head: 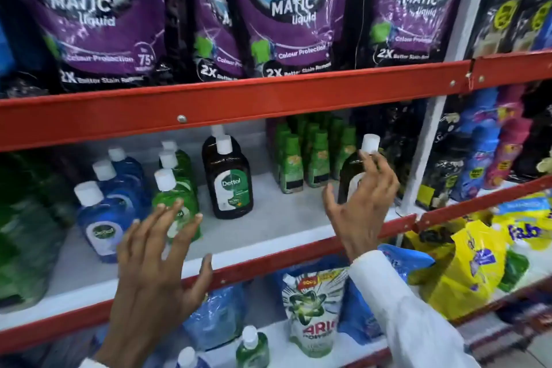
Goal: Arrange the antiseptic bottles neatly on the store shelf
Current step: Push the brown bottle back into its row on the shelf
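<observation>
Right hand (pixel 363 197) splayed against brown, white-capped antiseptic bottle (pixel 354 169).

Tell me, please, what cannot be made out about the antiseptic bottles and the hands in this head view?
- Brown bottle on the right: the right hand covers its label; whether the grip is closed is unclear.
- Front green bottle: the left hand and motion blur hide its label.
- Bottle behind the Dettol bottle: only its cap shows.
- Green bottles at the left edge: too blurred to identify.

On the middle shelf (pixel 268 227), two bottle rows (pixel 119 188) stand left, one Dettol bottle (pixel 228 176) centre, small bottles (pixel 313 155) behind right (pouches (pixel 268 9) on the shelf above).
</observation>
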Motion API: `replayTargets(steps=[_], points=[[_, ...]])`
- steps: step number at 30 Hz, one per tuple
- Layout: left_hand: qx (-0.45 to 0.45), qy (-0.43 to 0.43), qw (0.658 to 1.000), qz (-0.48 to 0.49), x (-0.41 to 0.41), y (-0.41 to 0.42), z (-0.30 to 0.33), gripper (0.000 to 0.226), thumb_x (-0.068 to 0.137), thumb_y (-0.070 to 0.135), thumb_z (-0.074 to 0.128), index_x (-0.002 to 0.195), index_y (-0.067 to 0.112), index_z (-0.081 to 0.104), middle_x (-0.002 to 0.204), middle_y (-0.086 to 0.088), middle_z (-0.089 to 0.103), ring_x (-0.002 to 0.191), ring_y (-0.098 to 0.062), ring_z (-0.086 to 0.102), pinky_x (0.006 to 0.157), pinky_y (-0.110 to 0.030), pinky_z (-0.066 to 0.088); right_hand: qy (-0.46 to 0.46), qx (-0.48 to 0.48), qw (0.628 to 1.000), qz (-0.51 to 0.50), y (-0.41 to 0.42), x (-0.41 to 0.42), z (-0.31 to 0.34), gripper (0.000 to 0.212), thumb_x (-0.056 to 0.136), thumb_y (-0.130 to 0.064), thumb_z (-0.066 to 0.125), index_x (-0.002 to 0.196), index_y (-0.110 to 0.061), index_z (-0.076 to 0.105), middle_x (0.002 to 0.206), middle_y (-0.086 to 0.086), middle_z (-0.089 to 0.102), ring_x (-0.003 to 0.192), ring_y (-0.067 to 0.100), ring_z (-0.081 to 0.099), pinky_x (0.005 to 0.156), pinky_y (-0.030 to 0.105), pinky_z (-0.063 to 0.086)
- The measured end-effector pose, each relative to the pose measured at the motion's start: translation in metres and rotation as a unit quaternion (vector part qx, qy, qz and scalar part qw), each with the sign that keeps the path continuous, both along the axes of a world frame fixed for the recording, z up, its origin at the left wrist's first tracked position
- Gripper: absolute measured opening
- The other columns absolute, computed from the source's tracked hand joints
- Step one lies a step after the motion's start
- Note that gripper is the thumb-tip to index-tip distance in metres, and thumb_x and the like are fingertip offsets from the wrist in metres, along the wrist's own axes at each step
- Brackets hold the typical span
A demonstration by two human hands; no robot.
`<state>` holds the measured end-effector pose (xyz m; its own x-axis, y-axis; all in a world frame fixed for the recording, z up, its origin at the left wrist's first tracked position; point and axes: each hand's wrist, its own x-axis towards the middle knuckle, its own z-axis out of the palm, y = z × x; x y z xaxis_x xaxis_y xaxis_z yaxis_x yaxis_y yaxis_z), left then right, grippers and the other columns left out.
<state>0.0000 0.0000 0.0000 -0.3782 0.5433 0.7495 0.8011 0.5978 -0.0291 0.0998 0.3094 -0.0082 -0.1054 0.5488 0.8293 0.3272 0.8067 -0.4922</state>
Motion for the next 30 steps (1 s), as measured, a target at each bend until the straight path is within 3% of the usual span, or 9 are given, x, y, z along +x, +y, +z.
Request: replayTargets(steps=[3,6,13,17,22,30], points=[[-0.03,-0.045,0.999,-0.003,-0.005,0.005,-0.022,0.052,0.082,0.042,0.056,0.124,0.013,0.062,0.138,-0.019,0.056,0.126,-0.039,0.05,0.104,-0.058,0.039,-0.012,-0.175,0.984,-0.043,0.026,-0.006,-0.013,0.109,0.067,-0.047,0.082,0.15,-0.009,0.024,0.152,0.021,0.035,0.137,0.04,0.034,0.113,0.05,0.03],[-0.06,-0.085,0.994,0.016,-0.009,0.003,-0.048,0.052,0.08,0.044,0.053,0.121,0.014,0.063,0.131,-0.018,0.06,0.121,-0.038,0.053,0.099,-0.056,0.042,-0.018,-0.252,0.967,-0.024,0.039,-0.014,-0.021,0.126,0.064,-0.053,0.085,0.154,-0.005,0.011,0.151,0.026,0.034,0.137,0.043,0.036,0.113,0.052,0.031],[-0.053,-0.154,0.985,0.055,-0.022,-0.021,-0.08,0.054,0.075,0.049,0.051,0.118,0.019,0.064,0.125,-0.008,0.066,0.116,-0.032,0.057,0.096,-0.051,0.044,0.044,-0.253,0.964,0.063,0.03,-0.025,-0.032,0.121,0.062,-0.026,0.09,0.151,-0.006,0.011,0.153,0.026,0.026,0.142,0.04,0.025,0.119,0.052,0.028],[-0.043,-0.182,0.979,0.079,-0.026,-0.038,-0.091,0.052,0.077,0.049,0.049,0.114,0.017,0.067,0.119,-0.008,0.068,0.111,-0.032,0.06,0.098,-0.049,0.044,0.054,-0.234,0.956,0.168,-0.03,-0.05,-0.029,0.118,0.056,-0.027,0.088,0.148,-0.019,0.015,0.145,0.013,0.035,0.134,0.033,0.039,0.113,0.037,0.036],[-0.034,-0.178,0.983,0.043,-0.035,-0.059,-0.105,0.052,0.083,0.044,0.05,0.122,0.013,0.062,0.115,-0.008,0.068,0.11,-0.025,0.058,0.113,-0.045,0.031,0.01,-0.237,0.928,0.287,-0.098,-0.088,-0.018,0.12,0.052,-0.03,0.088,0.147,-0.007,0.019,0.146,0.015,0.037,0.136,0.031,0.04,0.116,0.042,0.038],[-0.006,-0.256,0.966,0.025,-0.033,-0.063,-0.103,0.052,0.08,0.04,0.051,0.13,0.025,0.056,0.117,0.004,0.065,0.112,-0.013,0.054,0.122,-0.025,0.013,-0.022,-0.239,0.931,0.275,-0.14,-0.109,-0.023,0.12,0.046,-0.031,0.089,0.145,-0.018,0.023,0.135,0.01,0.042,0.125,0.031,0.048,0.107,0.038,0.046]])
